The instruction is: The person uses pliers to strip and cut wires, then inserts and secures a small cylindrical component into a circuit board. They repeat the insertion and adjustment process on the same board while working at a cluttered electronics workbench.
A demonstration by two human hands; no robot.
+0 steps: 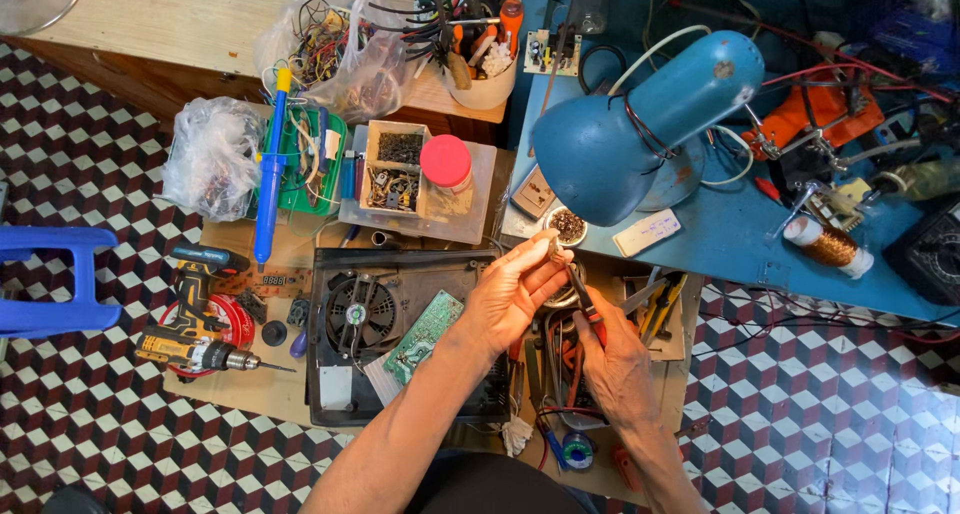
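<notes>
Centrally, the left hand pinches a small brass part at its fingertips; the right hand grips red-handled pliers just beside it. Beyond, a compartment tray holds screws under a red-lidded jar. Farther off, a blue lamp stands on the blue desk; checkered floor around.

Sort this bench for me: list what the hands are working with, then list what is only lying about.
In hand:
left hand pinching a small metal part
right hand holding red-handled pliers
opened appliance with fan and green circuit board just beside

Lying about:
cordless drill
blue desk lamp
red-lidded jar
copper wire spool
</notes>
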